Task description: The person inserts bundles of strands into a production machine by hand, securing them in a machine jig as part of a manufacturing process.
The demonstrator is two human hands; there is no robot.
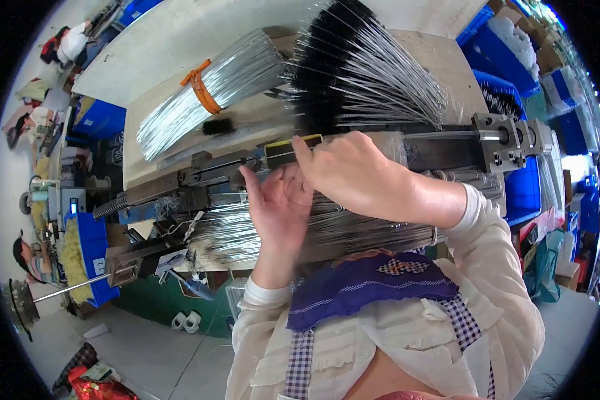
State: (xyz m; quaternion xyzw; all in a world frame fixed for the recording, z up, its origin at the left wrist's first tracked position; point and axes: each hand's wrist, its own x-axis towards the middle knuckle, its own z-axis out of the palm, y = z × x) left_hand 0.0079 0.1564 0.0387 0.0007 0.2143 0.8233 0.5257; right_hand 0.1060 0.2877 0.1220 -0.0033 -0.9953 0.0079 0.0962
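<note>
My left hand (278,203) is palm up at the near side of a long metal bench machine (200,175). Its thumb stands apart from the fingers, with nothing visible in the palm. My right hand (357,175) reaches across from the right, just beyond the left fingers. Its index finger points down by a yellow-edged slot (280,148) in the machine, and its other fingers are curled under. Whatever they grip is hidden. Below both hands, many thin silver wires (230,230) lie along the bench. Behind them lies a fan of black-bristled twisted-wire brushes (387,73).
An orange tie (203,90) holds a bundle of silver wires beyond the machine. A small black brush (218,126) lies nearby. At right stands a metal clamp block (510,141), with blue bins (525,193) past it. Other people work at far left.
</note>
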